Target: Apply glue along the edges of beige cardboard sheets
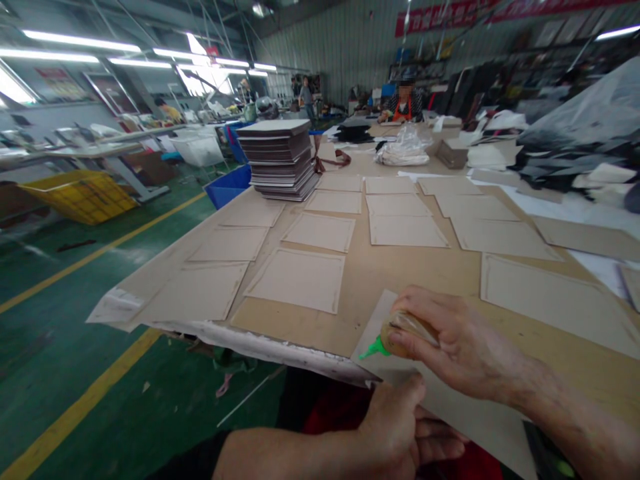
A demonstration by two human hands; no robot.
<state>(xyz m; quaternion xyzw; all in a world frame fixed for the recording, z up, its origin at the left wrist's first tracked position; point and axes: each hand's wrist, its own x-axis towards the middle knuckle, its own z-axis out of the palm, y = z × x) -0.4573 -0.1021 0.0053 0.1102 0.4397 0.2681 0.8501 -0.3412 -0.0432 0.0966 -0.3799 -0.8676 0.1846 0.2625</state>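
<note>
Your right hand [450, 337] is closed round a bottle [400, 328] of amber, see-through look, thumb on the near side and fingers curled over the far side; the bottle lies tilted in that grip, its body running back into your palm and its green nozzle [376, 348] sticking out past your fingertips, aimed left and down; the nozzle's tip is close over the left end of a grey-brown card [465, 407], though whether it touches you cannot tell from here. Your left hand [395, 427] pinches that same card at its near edge, thumb lying on top and fingers spread beneath; the card slants under your right hand and juts over the near edge of the table [410, 273], the left hand's grip sitting just below the nozzle.

Beyond your hands, similar cards lie flat in rows; one card [297, 280] is to the left of the bottle, another card [555, 300] to the right, both with darker strips along some edges; behind the left rows stands a tall stack of boards [280, 160], with a blue bin [227, 187] beside the table there; farther off, clear plastic bags [405, 143] rest on the tabletop, and a person in an orange apron [404, 107] is at the far end.
</note>
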